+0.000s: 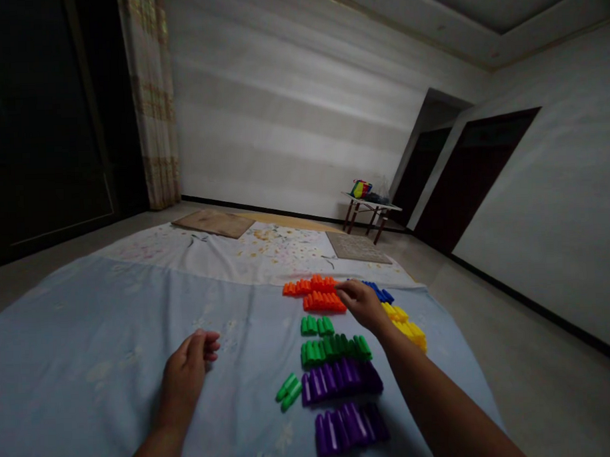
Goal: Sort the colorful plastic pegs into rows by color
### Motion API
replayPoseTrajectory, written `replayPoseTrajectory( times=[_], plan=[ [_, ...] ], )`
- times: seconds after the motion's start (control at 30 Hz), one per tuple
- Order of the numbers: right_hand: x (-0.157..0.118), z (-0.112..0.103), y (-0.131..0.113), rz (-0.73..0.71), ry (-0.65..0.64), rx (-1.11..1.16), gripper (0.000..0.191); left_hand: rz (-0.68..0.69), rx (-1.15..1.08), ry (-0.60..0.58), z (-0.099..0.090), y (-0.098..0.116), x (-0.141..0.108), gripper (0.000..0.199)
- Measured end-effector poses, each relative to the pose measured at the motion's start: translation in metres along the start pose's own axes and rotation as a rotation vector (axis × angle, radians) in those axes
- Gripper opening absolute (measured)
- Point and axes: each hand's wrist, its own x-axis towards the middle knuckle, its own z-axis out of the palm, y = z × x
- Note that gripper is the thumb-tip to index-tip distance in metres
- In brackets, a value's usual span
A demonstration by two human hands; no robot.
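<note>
My right hand (362,302) reaches over the cloth to the right end of the orange plastic pieces (324,301), fingertips pinched at their edge. Whatever lies between those fingertips is hidden. On the left, my left hand (188,360) rests above the cloth with fingers loosely curled together and nothing visible in them. Nearer to me are rows of green pieces (335,348) and purple pieces (340,380), all ribbed, rounded tubes side by side. Two loose light green pieces (289,392) lie left of the purple row. Yellow pieces (409,328) and blue pieces (382,293) sit beyond my right forearm.
A pale blue cloth (108,315) with folds covers the low surface. Flat brown boards (215,223) and a patterned mat (358,247) lie at its far edge. A small table (371,202) carrying a colourful bag (361,188) stands near the back wall.
</note>
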Motion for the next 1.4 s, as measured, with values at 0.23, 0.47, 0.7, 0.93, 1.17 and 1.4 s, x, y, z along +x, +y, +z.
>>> replayPoseTrajectory(
  times=[0.23,0.47,0.7,0.93,1.17,1.4],
  plan=[
    [-0.067,-0.01,0.025,0.295,0.165,0.325,0.031,-0.025,0.03,-0.002,-0.002,-0.001,0.002,0.041],
    [-0.109,0.001,0.05,0.39,0.23,0.424,0.038,-0.007,0.059,-0.005,-0.005,-0.008,0.012,0.04],
    [-0.149,-0.011,0.063,0.388,0.253,0.277,0.034,0.098,0.163,-0.013,0.0,-0.006,0.01,0.039],
    [-0.162,-0.008,0.066,0.383,0.225,0.159,0.031,0.283,0.596,-0.245,0.005,0.006,0.004,0.042],
    [-0.16,-0.006,0.067,0.412,0.147,0.094,0.03,0.397,0.846,-0.662,0.037,0.039,-0.033,0.039],
    [-0.16,-0.005,0.068,0.408,0.138,0.119,0.028,0.357,1.02,-0.862,0.074,0.04,-0.068,0.046]
  ],
)
